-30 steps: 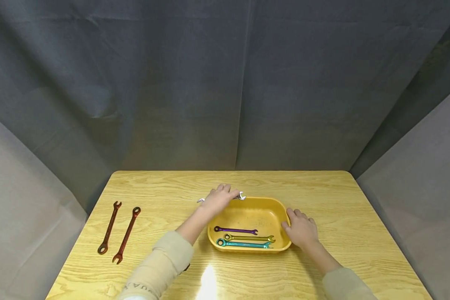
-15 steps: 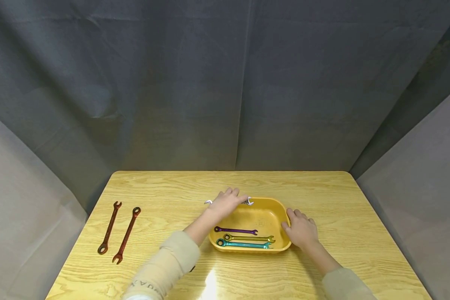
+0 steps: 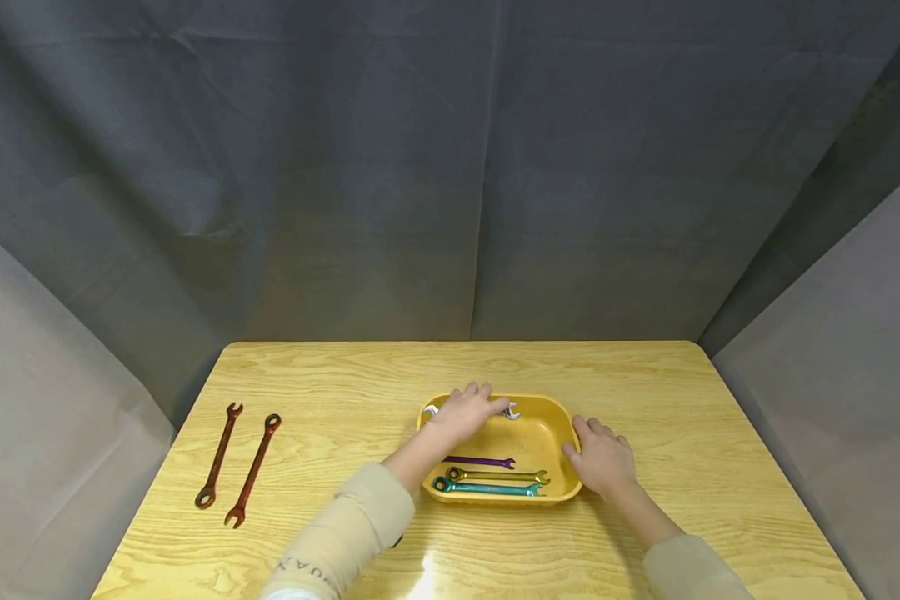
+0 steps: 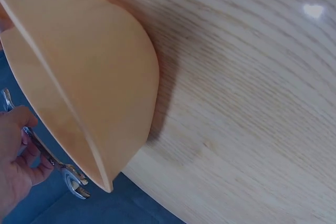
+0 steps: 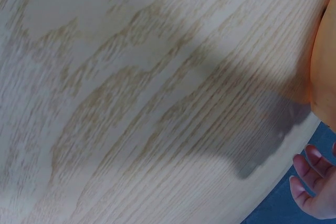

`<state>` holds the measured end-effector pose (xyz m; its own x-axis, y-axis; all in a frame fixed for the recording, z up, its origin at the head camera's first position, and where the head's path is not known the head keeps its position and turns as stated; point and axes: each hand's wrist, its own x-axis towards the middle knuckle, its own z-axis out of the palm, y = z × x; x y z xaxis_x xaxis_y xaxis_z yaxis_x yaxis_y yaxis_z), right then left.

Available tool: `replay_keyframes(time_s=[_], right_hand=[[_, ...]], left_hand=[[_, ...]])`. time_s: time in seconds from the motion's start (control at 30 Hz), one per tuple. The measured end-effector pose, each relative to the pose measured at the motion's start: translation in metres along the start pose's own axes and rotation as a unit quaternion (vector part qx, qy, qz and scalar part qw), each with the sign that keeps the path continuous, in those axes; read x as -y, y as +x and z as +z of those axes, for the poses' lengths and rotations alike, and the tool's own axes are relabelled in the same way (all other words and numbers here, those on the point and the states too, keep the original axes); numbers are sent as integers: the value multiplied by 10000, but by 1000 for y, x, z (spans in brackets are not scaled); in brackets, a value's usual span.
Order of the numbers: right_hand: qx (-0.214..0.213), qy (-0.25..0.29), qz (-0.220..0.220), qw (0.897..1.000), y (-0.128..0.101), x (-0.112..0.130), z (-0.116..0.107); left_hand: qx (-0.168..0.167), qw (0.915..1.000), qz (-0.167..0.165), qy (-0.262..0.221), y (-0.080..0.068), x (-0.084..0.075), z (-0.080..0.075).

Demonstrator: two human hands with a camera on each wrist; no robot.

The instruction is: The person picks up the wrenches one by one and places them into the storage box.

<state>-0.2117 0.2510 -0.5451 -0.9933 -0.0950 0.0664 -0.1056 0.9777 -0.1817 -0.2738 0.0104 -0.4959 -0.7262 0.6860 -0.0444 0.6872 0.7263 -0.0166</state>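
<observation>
My left hand (image 3: 465, 415) grips a silver double open-end wrench (image 3: 512, 411) over the far side of a yellow plastic basin (image 3: 528, 437). Both wrench ends stick out past the fingers; the left wrist view shows the wrench (image 4: 47, 153) level with the basin's rim. On the basin floor lie a purple wrench (image 3: 483, 461), partly hidden by my left wrist, a gold wrench (image 3: 502, 476) and a teal wrench (image 3: 491, 489), roughly side by side near the front wall. My right hand (image 3: 603, 458) holds the basin's right end, thumb over the rim and other fingers outside.
Two dark red wrenches, one (image 3: 221, 454) left of the other (image 3: 253, 471), lie on the left part of the wooden table (image 3: 330, 375). A grey curtain (image 3: 360, 208) hangs behind the table's back edge.
My left hand has moved right and a little nearer, bringing the silver wrench from the basin's far left rim to inside its outline. The right hand and the basin stay put.
</observation>
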Motion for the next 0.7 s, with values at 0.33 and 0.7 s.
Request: replay_keyframes(time_s=[0.33, 0.7], right_hand=[[-45, 46, 12, 10000, 1, -1, 1], [-38, 48, 25, 10000, 1, -1, 3]], left_hand=[[47, 9996, 212, 157, 2, -12, 11], [455, 9987, 131, -172, 5, -25, 26]])
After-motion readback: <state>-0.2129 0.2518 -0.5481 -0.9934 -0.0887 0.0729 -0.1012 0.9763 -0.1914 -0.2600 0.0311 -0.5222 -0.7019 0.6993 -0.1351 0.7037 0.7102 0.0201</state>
